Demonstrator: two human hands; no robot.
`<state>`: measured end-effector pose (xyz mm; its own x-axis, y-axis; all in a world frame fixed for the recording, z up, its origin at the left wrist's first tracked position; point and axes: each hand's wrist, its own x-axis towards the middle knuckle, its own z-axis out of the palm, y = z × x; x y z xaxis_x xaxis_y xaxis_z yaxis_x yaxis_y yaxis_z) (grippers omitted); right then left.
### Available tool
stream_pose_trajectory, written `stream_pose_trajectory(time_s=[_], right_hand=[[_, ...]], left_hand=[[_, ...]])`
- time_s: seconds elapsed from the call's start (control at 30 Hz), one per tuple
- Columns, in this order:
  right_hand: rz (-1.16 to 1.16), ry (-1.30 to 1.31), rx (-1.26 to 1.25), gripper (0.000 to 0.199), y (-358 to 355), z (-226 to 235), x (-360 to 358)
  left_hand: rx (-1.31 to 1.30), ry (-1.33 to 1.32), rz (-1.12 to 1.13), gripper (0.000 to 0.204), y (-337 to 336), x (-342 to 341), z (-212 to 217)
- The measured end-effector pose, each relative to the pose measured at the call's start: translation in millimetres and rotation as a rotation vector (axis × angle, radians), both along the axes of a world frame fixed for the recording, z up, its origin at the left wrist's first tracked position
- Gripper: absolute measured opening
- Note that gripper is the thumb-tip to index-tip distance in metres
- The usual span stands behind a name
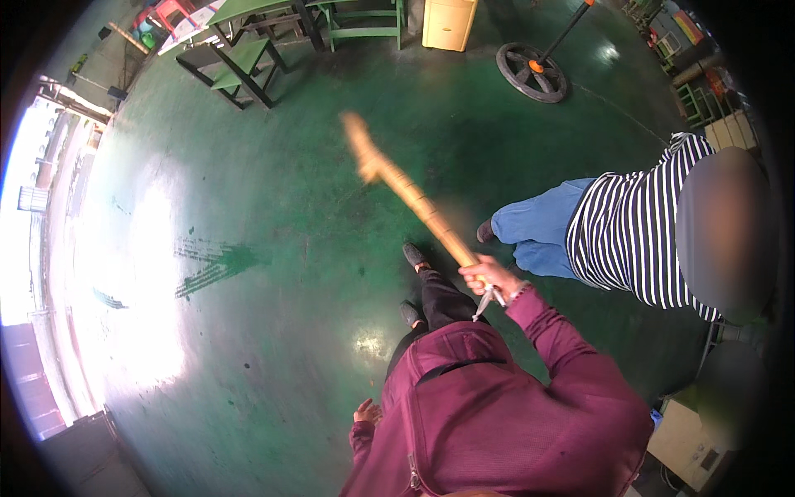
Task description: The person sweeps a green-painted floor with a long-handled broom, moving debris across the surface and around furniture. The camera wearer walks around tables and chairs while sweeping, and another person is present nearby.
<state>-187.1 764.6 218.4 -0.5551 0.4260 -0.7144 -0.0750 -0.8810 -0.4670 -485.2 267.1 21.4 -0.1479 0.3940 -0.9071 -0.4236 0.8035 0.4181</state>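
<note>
Right hand (489, 277) raised out in front, fingers clamped round the near end of a long wooden stick (410, 195). Stick angles up and away over the green floor (273, 348), toward the far side of the room; its far end is blurred, with a broader lump there whose shape I cannot make out. A short pale strip (487, 302) hangs down from the grip, just below the hand.

Left hand (367, 411) low at the person's side, holding nothing, fingers loosely curled and slightly apart, well apart from the stick.

The person wears a maroon top (489, 406) with a bag strap across it, dark trousers and dark shoes (414, 255), seen below the stick.

A second person in a striped shirt (638, 224) and blue trousers stands just right of the stick hand, near but not touching.

Far off: green bench (240, 66), yellow box (449, 23), and a black wheel (530, 73) with an orange-tipped rod.
</note>
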Motion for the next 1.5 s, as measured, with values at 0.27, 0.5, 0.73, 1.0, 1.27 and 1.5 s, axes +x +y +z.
stream_pose_trajectory(time_s=[0.27, 0.5, 0.73, 1.0, 1.27, 1.5], right_hand=[[-0.612, 0.026, 0.001, 0.02, 121.8, -59.1, 111.3], [-0.771, -0.359, 0.085, 0.014, 236.3, -126.0, 151.1], [-0.102, -0.63, 0.241, 0.015, 265.1, -221.9, 82.5], [0.102, -0.062, -0.044, 0.018, 156.1, -204.7, -64.1], [0.137, 0.079, -0.259, 0.016, 195.7, -123.7, -75.8], [-0.029, -0.185, 0.091, 0.014, 204.9, -76.0, -11.7]], left_hand=[[-0.086, -0.032, 0.245, 0.04, 109.7, -49.6, 9.3], [-0.019, 0.12, -0.172, 0.043, 232.5, -64.7, 47.9], [-0.111, 0.135, -0.289, 0.045, 347.2, -65.0, 78.8], [-0.154, -0.128, -0.14, 0.049, 431.3, -75.4, 51.9], [-0.101, 0.006, -0.259, 0.042, 516.6, -89.1, 48.9], [-0.231, -0.337, -0.23, 0.049, 551.5, -111.3, 6.0]])
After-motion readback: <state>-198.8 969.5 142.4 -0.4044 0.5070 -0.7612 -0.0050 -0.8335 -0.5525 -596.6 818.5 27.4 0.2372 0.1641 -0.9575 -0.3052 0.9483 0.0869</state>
